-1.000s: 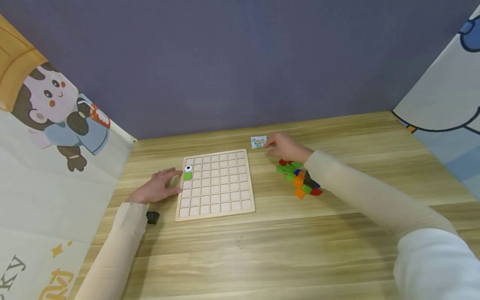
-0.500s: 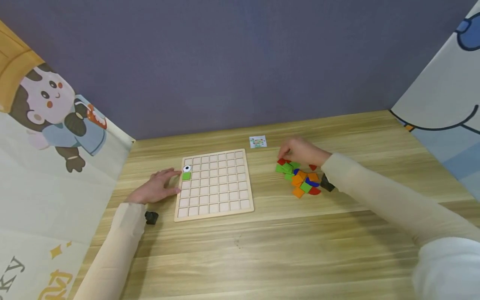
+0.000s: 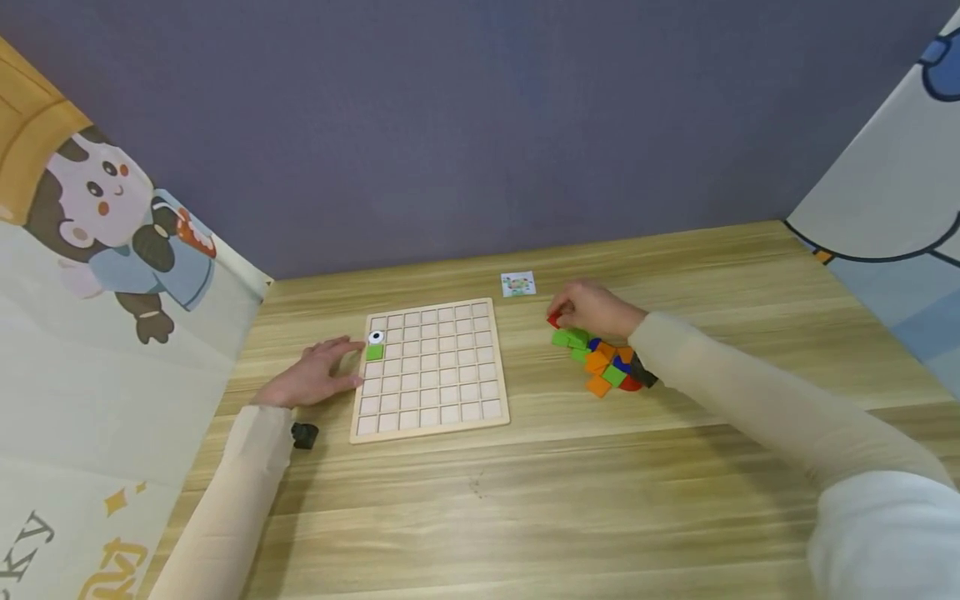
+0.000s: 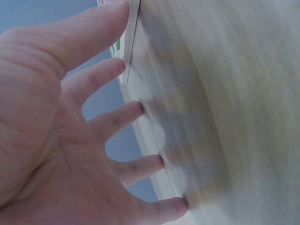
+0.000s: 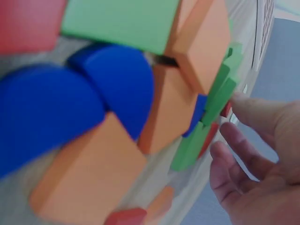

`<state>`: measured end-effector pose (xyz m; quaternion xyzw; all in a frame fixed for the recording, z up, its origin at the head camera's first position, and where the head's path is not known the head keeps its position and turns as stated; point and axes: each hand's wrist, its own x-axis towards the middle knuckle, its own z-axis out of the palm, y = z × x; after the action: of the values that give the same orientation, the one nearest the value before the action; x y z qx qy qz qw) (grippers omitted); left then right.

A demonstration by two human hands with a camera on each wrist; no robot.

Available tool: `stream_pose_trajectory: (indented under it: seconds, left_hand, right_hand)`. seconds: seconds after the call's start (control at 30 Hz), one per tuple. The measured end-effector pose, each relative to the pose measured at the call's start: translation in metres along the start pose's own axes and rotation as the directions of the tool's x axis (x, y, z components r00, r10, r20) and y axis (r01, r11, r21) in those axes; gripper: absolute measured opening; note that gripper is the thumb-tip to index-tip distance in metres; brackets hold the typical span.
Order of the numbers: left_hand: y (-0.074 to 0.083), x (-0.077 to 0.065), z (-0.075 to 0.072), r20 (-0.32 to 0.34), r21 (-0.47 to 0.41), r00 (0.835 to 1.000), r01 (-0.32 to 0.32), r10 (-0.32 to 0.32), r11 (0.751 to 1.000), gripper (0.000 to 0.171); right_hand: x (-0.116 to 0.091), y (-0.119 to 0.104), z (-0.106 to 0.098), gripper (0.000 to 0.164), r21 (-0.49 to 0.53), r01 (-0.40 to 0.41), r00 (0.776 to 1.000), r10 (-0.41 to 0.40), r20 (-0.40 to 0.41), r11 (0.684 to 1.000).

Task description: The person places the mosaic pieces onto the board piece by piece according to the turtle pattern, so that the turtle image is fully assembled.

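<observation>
A wooden grid board (image 3: 431, 368) lies on the table, with a white-and-black eye tile (image 3: 376, 337) and a green square tile (image 3: 374, 352) in its left column. At the board's left edge rests my left hand (image 3: 318, 372), its fingers spread, thumb and index touching the frame. My right hand (image 3: 592, 308) pinches a red tile (image 3: 553, 319) at the far end of a loose pile. In the right wrist view, thumb and fingers (image 5: 253, 110) partly cover that red tile. Green tiles (image 3: 572, 337), orange tiles (image 3: 597, 385) and blue tiles (image 5: 117, 84) make up the pile.
A small printed card (image 3: 517, 284) lies behind the board's right corner. The dark grey panel (image 3: 480, 133) rises along the table's back edge. Printed cloth walls stand at left and right. Black wrist cameras (image 3: 304, 435) sit below both wrists.
My right hand has come back from the card to the pile, and has taken a red tile and shifted it slightly left. The left hand has stayed at the board's edge.
</observation>
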<state>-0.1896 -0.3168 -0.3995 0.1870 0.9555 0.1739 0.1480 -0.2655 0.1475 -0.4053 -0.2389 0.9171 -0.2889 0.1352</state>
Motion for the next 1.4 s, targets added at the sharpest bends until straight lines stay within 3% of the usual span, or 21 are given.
stream_pose_trajectory:
  seconds: [0.17, 0.5, 0.73, 1.07, 1.4]
  left_hand:
    - [0.003, 0.000, -0.001, 0.003, -0.015, 1.000, 0.003, -0.003, 1.000, 0.064]
    - [0.003, 0.002, 0.000, 0.004, -0.020, 1.000, 0.017, -0.017, 1.000, 0.064]
    - [0.002, 0.004, 0.000, 0.001, -0.020, 1.000, 0.021, -0.021, 1.000, 0.064]
    - [0.004, 0.006, 0.000, -0.004, -0.013, 1.000, 0.027, -0.027, 1.000, 0.065]
    - [0.002, 0.004, 0.000, -0.019, -0.014, 1.000, -0.002, 0.002, 1.000, 0.065]
  right_hand:
    - [0.005, -0.001, 0.002, 0.011, 0.018, -0.025, 0.999, 0.026, -0.046, 1.000]
    - [0.016, -0.008, 0.006, 0.005, -0.076, 0.007, 0.995, -0.015, -0.097, 0.997]
    - [0.023, -0.012, 0.007, 0.011, -0.069, 0.016, 0.992, -0.025, -0.123, 0.997]
    - [0.039, -0.046, 0.012, 0.008, -0.129, 0.144, 0.971, -0.165, -0.174, 0.981]
    - [0.059, -0.090, 0.031, 0.012, -0.018, 0.192, 0.974, -0.193, -0.117, 0.981]
